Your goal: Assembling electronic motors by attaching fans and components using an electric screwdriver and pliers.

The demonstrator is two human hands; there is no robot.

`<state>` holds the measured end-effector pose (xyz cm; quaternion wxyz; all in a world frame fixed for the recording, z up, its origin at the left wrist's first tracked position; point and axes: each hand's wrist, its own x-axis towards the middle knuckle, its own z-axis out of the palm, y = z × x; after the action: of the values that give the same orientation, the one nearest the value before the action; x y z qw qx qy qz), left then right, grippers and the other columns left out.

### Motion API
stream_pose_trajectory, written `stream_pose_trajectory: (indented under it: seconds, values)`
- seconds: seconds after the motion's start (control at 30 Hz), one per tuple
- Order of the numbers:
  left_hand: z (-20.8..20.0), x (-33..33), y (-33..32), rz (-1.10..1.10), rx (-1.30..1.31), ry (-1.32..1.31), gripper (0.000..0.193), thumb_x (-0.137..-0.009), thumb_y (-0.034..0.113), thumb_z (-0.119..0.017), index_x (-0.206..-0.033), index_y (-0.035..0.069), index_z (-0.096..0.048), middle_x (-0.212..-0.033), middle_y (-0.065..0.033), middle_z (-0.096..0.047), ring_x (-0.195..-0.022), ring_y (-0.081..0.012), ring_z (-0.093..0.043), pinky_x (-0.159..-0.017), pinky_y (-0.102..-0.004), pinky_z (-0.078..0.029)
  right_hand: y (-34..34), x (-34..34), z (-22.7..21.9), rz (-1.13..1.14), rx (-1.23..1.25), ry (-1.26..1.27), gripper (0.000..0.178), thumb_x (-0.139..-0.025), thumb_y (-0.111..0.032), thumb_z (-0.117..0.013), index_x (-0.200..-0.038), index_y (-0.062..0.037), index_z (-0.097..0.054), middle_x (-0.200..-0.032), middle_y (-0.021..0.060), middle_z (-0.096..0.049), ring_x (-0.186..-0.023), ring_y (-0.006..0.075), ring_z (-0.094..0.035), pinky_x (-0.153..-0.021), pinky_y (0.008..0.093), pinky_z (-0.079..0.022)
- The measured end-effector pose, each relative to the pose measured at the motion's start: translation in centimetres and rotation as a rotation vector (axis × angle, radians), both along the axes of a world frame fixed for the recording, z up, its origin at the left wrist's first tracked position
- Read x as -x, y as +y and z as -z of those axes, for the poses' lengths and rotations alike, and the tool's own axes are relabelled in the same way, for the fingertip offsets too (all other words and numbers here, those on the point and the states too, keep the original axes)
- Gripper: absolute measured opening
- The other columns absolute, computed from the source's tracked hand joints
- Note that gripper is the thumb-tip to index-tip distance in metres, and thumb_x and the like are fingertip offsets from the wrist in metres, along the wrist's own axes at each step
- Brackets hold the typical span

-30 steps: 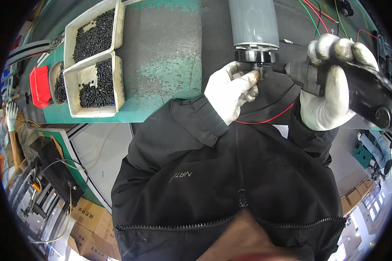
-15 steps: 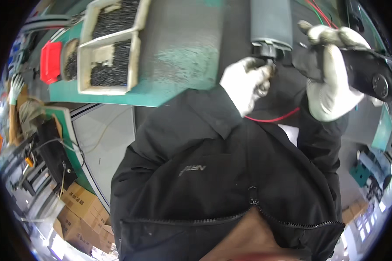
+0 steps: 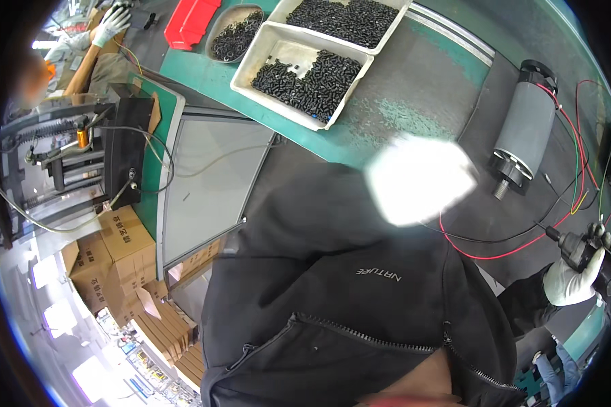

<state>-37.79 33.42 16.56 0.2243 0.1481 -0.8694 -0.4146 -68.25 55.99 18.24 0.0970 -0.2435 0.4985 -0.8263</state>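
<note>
My left hand point(image 3: 421, 180), in a white glove, is a blur in front of my jacket near the bench edge; its fingers are smeared, so what it holds, if anything, does not show. Far to the right, my gloved right hand point(image 3: 574, 279) is closed around a black power drill point(image 3: 577, 249), its nose pointing left. A grey cylindrical motor point(image 3: 526, 125) with black end caps lies on the bench beyond both hands, touched by neither. A metal shaft point(image 3: 501, 190) sticks out of its near end. Red, green and black wires point(image 3: 569, 217) run beside it.
White trays of small black parts point(image 3: 305, 85) stand at the back left, beside a metal bowl of rings point(image 3: 234, 41) and a red bin point(image 3: 189, 24). Cardboard boxes point(image 3: 122, 247) are stacked lower left. Other people's hands show upper left point(image 3: 112, 26) and lower right point(image 3: 557, 372).
My left hand has left the motor's shaft end and drawn back toward my body. The right hand has carried the drill away from the motor, nearer me and rightward. The view has turned.
</note>
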Motion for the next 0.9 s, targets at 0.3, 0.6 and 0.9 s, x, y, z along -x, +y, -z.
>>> stream_pose_trajectory:
  seconds: [0.3, 0.6, 0.9]
  values:
    - [2.6, -11.4, -16.0, -0.585, 0.538, -0.896, 0.017, -0.083, 0.021, -0.060, -0.093, 0.008, -0.062, -0.096, -0.0149, -0.065, -0.093, -0.0328, -0.063, -0.082, -0.0421, -0.049, -0.5, -1.3, 0.2, 0.151, -0.091, 0.108, 0.033, -0.090, -0.005, -0.060, -0.119, 0.0069, -0.051, -0.109, 0.0156, -0.060, -0.100, 0.0285, -0.059, -0.092, 0.0414, -0.048]
    - [-2.8, -1.5, -3.3, 0.003, -0.734, 0.313, 0.029, -0.091, 0.027, -0.062, -0.087, 0.002, -0.048, -0.074, -0.0062, -0.048, -0.053, -0.0073, -0.037, -0.055, -0.0216, -0.034, -1.4, -4.3, -1.6, -0.109, 0.120, -0.082, 0.036, -0.090, -0.007, -0.056, -0.122, 0.0048, -0.048, -0.115, 0.0144, -0.052, -0.109, 0.0260, -0.049, -0.096, 0.0418, -0.041]
    - [0.9, 9.0, 4.3, 0.506, -1.499, 0.421, 0.041, -0.097, 0.042, -0.050, -0.077, 0.006, -0.042, -0.065, -0.0023, -0.037, -0.047, -0.0059, -0.028, -0.046, -0.0229, -0.025, -5.5, -8.0, -7.5, -0.351, 0.398, -0.170, 0.030, -0.076, -0.007, -0.059, -0.103, -0.0031, -0.047, -0.101, 0.0104, -0.045, -0.096, 0.0206, -0.045, -0.090, 0.0367, -0.038]
